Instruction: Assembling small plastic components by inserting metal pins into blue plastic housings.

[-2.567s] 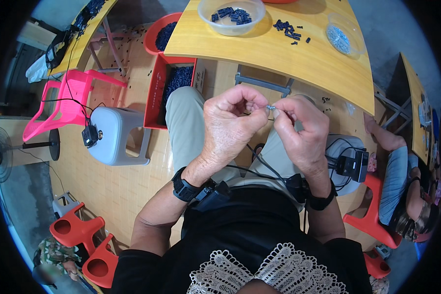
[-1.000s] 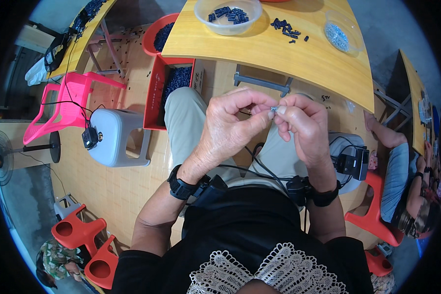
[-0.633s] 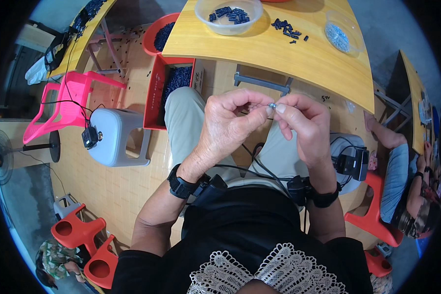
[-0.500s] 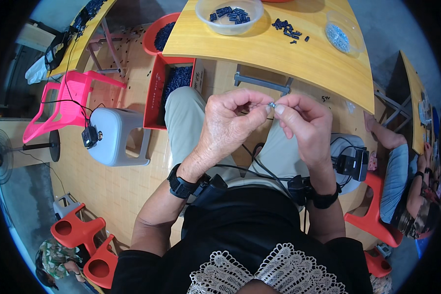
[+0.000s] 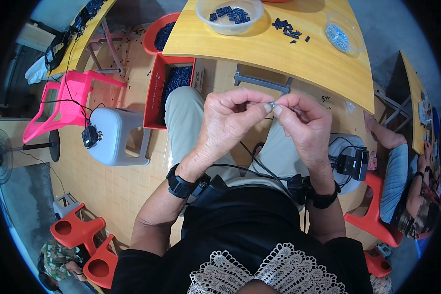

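A tiny shiny silver-blue metal piece (image 5: 272, 104) sits between the fingertips of both hands, held above my lap. My left hand (image 5: 226, 117) pinches it from one side with thumb and forefinger. From the other side, my right hand (image 5: 306, 123) closes thumb and forefinger on it, its other fingers curled in. The piece is mostly covered by the fingertips, so its exact shape does not show. On the yellow table ahead are a clear bowl (image 5: 199, 13) of dark blue cylinder parts, a loose pile of similar parts (image 5: 287, 29) and a clear tub of small silvery pieces (image 5: 337, 38).
Left of my knees stands a red box (image 5: 154, 98) with many dark parts, near a red basin (image 5: 149, 41). A grey stool (image 5: 110, 137) and a pink chair (image 5: 68, 110) are farther left. Cables (image 5: 259, 164) cross my lap. Another person's leg (image 5: 396, 171) is at right.
Both hands stay in nearly the same place. My left thumb has shifted up slightly at the metal piece, and the right fingers have curled in a little more.
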{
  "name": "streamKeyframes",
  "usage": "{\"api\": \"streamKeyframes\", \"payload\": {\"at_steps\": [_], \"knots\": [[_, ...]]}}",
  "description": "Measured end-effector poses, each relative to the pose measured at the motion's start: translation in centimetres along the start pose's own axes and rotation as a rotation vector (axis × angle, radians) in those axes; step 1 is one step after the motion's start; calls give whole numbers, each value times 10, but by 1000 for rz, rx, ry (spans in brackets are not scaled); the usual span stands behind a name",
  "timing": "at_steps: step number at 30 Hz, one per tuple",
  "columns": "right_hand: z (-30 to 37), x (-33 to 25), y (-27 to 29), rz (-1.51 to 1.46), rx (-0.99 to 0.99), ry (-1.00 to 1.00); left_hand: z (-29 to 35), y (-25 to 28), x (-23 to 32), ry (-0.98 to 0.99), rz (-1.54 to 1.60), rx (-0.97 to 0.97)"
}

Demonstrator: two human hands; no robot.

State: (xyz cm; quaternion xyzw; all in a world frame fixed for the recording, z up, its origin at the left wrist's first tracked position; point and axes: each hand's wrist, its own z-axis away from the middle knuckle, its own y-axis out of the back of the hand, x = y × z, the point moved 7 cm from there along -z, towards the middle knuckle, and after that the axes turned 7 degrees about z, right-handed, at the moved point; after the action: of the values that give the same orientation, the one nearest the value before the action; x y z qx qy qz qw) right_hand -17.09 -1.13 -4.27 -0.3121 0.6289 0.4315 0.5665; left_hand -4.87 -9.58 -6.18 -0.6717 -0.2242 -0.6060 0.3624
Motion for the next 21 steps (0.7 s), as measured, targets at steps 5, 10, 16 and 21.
{"api": "streamKeyframes", "payload": {"at_steps": [5,10,16,21], "knots": [[0,-4,-1,67,13,56,0,-1,-1,39,115,-34],[1,-6,1,122,23,119,1,-1,2,15,70,15],[-1,-8,0,215,-3,158,4,-3,16,-120,-122,74],[-1,0,-3,103,-11,130,5,-5,18,-157,-178,30]]}}
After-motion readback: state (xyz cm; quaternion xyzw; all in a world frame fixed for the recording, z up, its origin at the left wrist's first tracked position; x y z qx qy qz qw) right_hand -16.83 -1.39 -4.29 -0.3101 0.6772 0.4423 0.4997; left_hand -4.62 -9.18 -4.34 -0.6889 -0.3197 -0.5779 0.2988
